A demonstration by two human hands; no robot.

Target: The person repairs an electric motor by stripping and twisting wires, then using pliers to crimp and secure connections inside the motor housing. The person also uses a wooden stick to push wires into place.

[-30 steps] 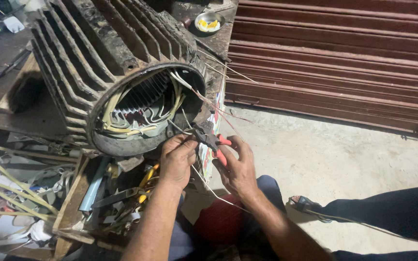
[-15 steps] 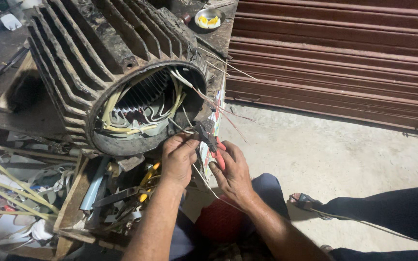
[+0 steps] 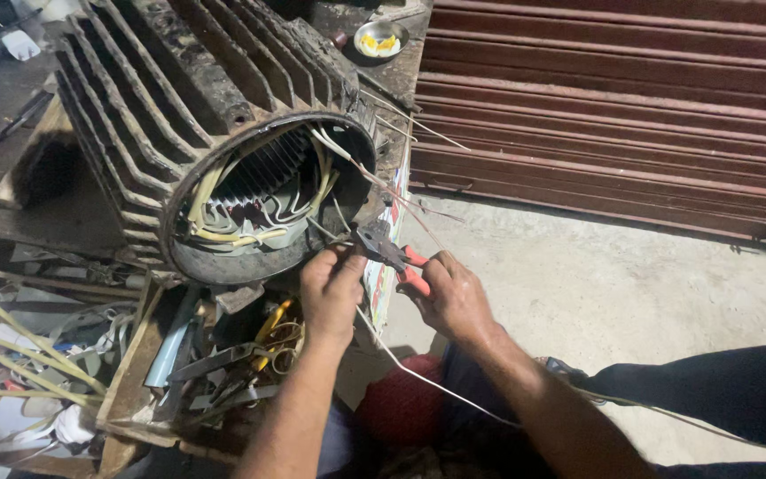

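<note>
Right hand point(image 3: 454, 297) clenched on red-handled pliers point(image 3: 389, 250), centre frame, jaws at a winding lead wire point(image 3: 334, 238). Left hand point(image 3: 332, 288) pinches that wire taut, steadying it at the stator housing point(image 3: 197, 115) mouth on the desk point(image 3: 11, 204).

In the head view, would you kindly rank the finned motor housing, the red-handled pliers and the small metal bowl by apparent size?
1. Finned motor housing, by far the largest.
2. Red-handled pliers.
3. Small metal bowl; it sits farther from the camera, so this ranking is unsure.
</note>
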